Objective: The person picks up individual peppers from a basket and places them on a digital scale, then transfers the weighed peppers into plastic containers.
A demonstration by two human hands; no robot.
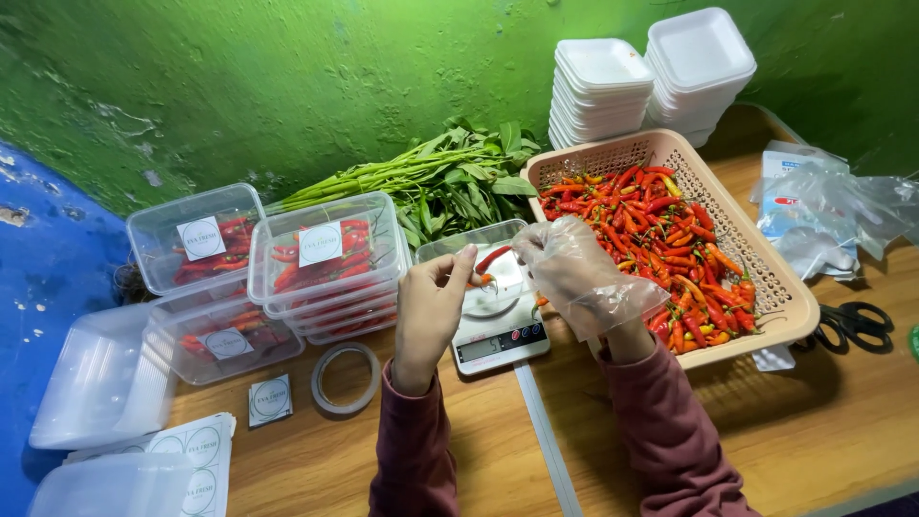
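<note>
One long red chilli pepper [491,258] is pinched between both hands right over the clear plastic tub [476,241] on the small white digital kitchen scale [500,335]. Bare left hand [431,311] grips its stem end, right hand [574,273], in a thin clear plastic glove, has the other end. Tan plastic basket [775,278] of red chillies sits just right.

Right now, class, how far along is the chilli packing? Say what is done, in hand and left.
Done: several lidded tubs of red chillies are stacked and labelled. In hand: the bare left hand and gloved right hand hold a chilli over the open tub on the scale. Left: the basket holds many chillies; empty tubs wait.
</note>
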